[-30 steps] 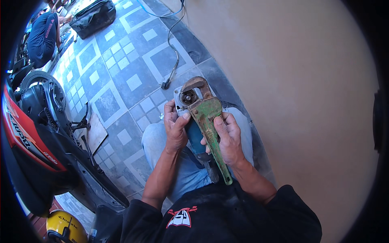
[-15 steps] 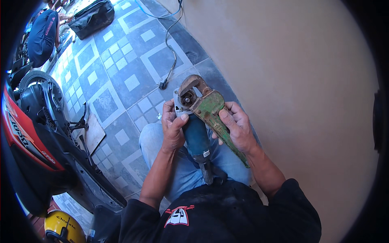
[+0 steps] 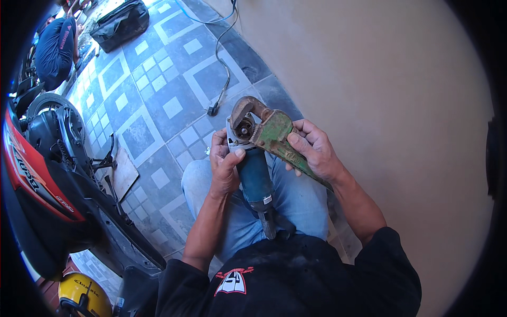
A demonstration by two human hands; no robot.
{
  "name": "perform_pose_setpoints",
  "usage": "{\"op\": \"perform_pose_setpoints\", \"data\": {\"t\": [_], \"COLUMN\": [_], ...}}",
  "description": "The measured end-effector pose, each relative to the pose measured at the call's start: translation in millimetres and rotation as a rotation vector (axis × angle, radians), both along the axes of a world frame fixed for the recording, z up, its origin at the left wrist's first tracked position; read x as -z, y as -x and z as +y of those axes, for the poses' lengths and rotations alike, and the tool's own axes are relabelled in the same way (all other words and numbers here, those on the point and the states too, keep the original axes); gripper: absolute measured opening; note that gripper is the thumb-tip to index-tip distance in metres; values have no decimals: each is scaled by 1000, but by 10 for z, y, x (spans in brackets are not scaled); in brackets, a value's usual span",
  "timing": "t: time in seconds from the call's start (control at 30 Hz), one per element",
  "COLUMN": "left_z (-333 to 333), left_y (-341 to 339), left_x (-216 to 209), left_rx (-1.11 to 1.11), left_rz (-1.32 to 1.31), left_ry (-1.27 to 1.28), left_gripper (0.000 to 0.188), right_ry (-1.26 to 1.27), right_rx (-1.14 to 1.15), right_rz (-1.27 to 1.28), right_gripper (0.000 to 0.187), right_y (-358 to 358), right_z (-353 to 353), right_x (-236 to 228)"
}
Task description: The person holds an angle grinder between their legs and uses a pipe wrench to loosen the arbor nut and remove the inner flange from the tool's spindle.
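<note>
A seated person steadies a teal-bodied angle grinder [image 3: 254, 177] over blue-jeaned knees [image 3: 296, 198], its tail end pointing back at the black shirt [image 3: 317, 274] and its bare spindle head raised away from the body. The left hand [image 3: 225, 164] is wrapped tight around the grinder's neck, thumb pressed up by the gear housing. The right hand [image 3: 312, 150] is clenched on the handle of a worn green pipe wrench [image 3: 274, 138], whose rusty hooked jaw sits over the spindle nut [image 3: 244, 128].

The risk, on this showing, lies in that bite: a rusted, rounded jaw on a small nut could slip under force, and the wrench would then swing toward the left thumb, which lies just beside it. With the tool braced only by one hand and the lap, a sudden give could also twist the grinder free and drop it onto the patterned tile floor [image 3: 158, 105].

Beyond the knees a black power cord and plug [image 3: 214, 109] lie loose on the tiles; whether they belong to the grinder cannot be told. To the left stands a red-and-black motorcycle [image 3: 42, 169], a yellow helmet [image 3: 83, 295] below it, with a black tool bag [image 3: 119, 22] and another person in a dark blue shirt [image 3: 54, 50] farthest off. A plain tan wall [image 3: 396, 105] fills the right.
</note>
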State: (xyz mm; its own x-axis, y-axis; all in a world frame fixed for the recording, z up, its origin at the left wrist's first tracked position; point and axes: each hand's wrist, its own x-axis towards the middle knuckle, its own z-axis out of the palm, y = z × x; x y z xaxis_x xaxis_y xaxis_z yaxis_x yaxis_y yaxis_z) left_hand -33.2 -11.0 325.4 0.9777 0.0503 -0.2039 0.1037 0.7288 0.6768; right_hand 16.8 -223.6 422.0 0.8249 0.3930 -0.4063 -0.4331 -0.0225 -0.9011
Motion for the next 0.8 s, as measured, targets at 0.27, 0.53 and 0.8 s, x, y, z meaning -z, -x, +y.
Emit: {"op": "perform_pose_setpoints", "data": {"t": [0.27,0.53,0.8], "left_z": [-5,-64,-89], "left_y": [-12,-13,-37], "left_x": [13,64,79], "left_rx": [39,50,73], "left_rz": [-16,-29,8], "left_ry": [5,9,17], "left_gripper": [68,68,68], "right_ry": [19,33,127], "right_rx": [-73,-84,-114], "right_rz": [-24,2,-195], "right_gripper": [45,43,38], "right_y": [-98,-99,-214], "right_z": [-107,-220,-277], "right_x": [-20,-29,-6]}}
